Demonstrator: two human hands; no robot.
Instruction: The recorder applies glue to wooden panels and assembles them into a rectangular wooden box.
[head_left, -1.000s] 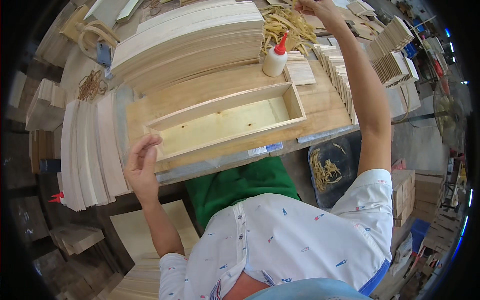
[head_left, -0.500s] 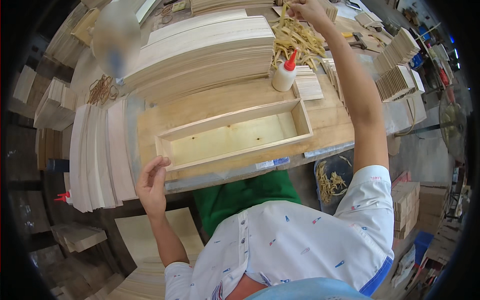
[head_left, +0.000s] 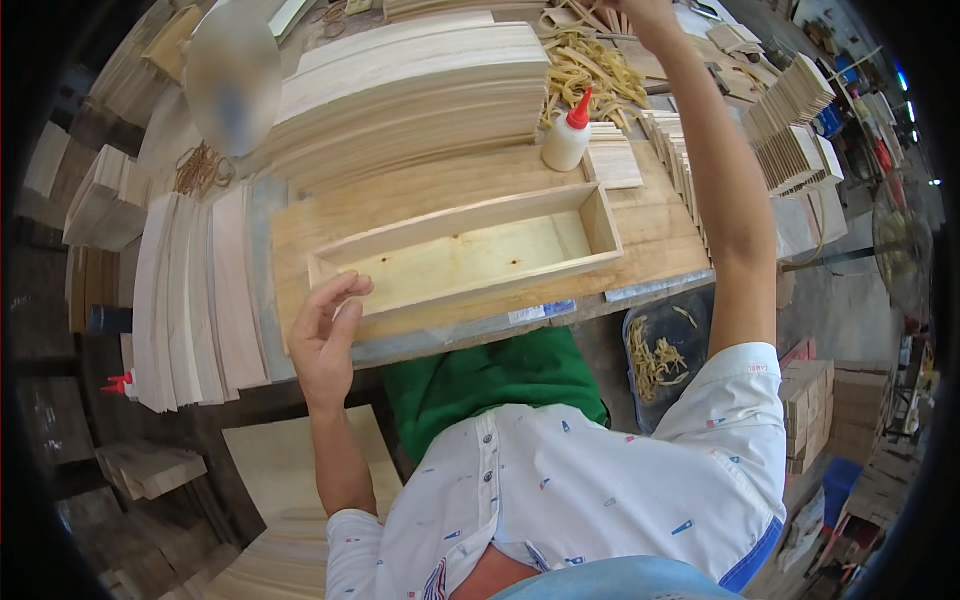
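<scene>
A long, shallow open wooden box (head_left: 500, 272) lies on the worktable in front of me. My left hand (head_left: 330, 325) is at its left end, fingers curved and thumb apart, with nothing held; whether the fingertips touch the box wall I cannot tell. My right hand (head_left: 640, 12) reaches far forward to the top edge, where its fingers are partly cut off. A loop of tan rubber band (head_left: 566, 18) runs up to those fingers, above a heap of the same bands (head_left: 590, 75). Behind the box stands a white glue bottle (head_left: 567, 140) with a red nozzle.
A tall stack of thin boards (head_left: 420, 110) fills the back of the table. More strips (head_left: 190, 300) lie at the left, beside brown rubber bands (head_left: 203, 170). Small panels (head_left: 790, 130) stand at the right. A dark bin (head_left: 655, 365) with band scraps sits below the table edge.
My left hand has moved right and up, over the box's left end. My right hand has gone farther forward, partly out of view, with the band drawn along.
</scene>
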